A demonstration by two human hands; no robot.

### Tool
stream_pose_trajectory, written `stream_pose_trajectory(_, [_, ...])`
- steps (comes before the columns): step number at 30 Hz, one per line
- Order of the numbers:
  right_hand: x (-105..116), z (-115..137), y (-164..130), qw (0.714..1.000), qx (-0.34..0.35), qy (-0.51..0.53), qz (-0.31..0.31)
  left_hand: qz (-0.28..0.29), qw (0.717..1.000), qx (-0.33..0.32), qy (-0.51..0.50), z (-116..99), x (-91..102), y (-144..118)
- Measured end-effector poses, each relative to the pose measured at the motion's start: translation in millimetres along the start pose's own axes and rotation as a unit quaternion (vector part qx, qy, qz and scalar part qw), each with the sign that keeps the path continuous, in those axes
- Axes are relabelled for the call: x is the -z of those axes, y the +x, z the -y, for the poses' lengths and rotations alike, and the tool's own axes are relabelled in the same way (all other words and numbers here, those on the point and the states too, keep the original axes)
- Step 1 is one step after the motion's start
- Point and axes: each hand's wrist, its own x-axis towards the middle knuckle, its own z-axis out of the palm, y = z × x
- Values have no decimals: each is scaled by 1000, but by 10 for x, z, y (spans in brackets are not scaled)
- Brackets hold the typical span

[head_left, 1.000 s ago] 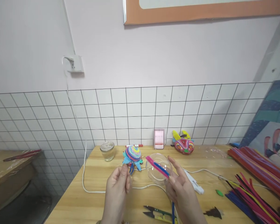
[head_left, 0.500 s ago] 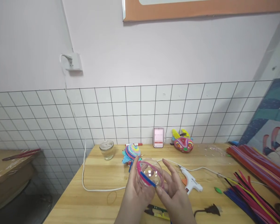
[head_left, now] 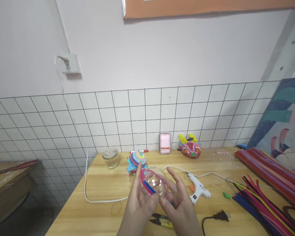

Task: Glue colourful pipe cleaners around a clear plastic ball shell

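A clear plastic ball [head_left: 154, 182] is held between my two hands above the table. Pink pipe cleaner rings it, and a blue pipe cleaner [head_left: 149, 187] lies along the pink on the lower left. My left hand [head_left: 139, 200] grips the ball's left side, its thumb pressing the blue strand. Around the right side curl the fingers of my right hand [head_left: 178, 200], thumb at the lower edge near the blue strand. Just behind stands a striped, multicoloured pipe-cleaner figure [head_left: 137, 159]. Snips with yellow handles [head_left: 166, 224] lie partly hidden under my hands.
To the right are a white glue gun [head_left: 199, 190], a black plug [head_left: 221, 215] and bundles of coloured pipe cleaners [head_left: 258, 203]. A glass jar [head_left: 110, 159], a phone [head_left: 165, 143] and a pink-faced craft figure [head_left: 191, 148] stand toward the wall. A white cable [head_left: 108, 201] crosses the table.
My left thumb has moved up onto the blue pipe cleaner at the ball's lower edge. The whole view has shifted slightly, so things appear further left.
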Motion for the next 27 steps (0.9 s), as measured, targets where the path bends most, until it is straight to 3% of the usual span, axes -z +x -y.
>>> stream_pose_trajectory(4, [10, -16, 8, 1000, 6, 2, -4, 41, 999, 13, -12, -30, -20, -13])
stream_pose_trajectory(10, [-17, 10, -18, 1000, 5, 5, -8, -29, 999, -6, 23, -1, 3, 1])
stream_pose_trajectory(14, [41, 9, -10, 998, -13, -52, 18, -58, 998, -12, 35, 8, 86, 60])
stream_pose_trajectory(20, [169, 42, 23, 992, -12, -119, 30, -63, 996, 2, 55, -122, 137, 102])
stream_pose_trajectory(22, [194, 112, 18, 979, 0, -202, 15, -70, 995, 3, 69, -161, 138, 110])
stream_pose_trajectory(24, [201, 203, -3, 948, 41, -314, 25, -89, 993, -4, 80, -176, 141, 125])
stream_pose_trajectory(27, [184, 315, -68, 875, 118, -455, 115, -133, 986, -29, 95, -159, 150, 155])
